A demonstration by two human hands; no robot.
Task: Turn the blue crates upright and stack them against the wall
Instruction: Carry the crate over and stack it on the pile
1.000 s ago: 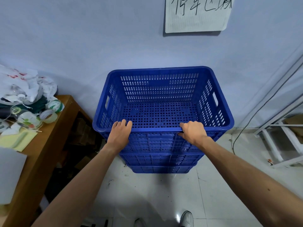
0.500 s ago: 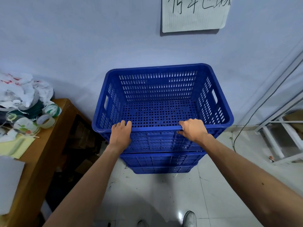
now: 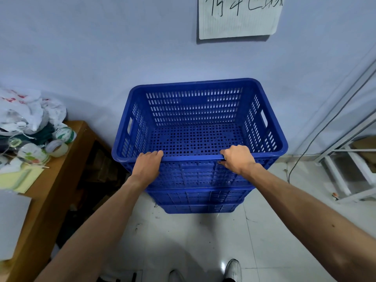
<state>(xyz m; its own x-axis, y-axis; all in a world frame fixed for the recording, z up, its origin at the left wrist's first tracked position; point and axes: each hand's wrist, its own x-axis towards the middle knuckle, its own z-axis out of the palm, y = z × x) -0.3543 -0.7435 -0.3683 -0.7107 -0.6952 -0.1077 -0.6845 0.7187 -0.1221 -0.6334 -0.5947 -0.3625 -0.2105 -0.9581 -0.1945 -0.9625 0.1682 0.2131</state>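
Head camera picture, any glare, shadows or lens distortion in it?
Head view: a glare spot on the floor tiles beside the white shoe; the paper sign casts a soft shadow on the wall; wide-angle distortion bows the top blue crate rim, otherwise sharp.

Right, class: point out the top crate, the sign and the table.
top crate [image 3: 195, 83]: head view, far rim
sign [image 3: 240, 17]: head view, middle of the sheet
table [image 3: 61, 169]: head view, bare wooden top
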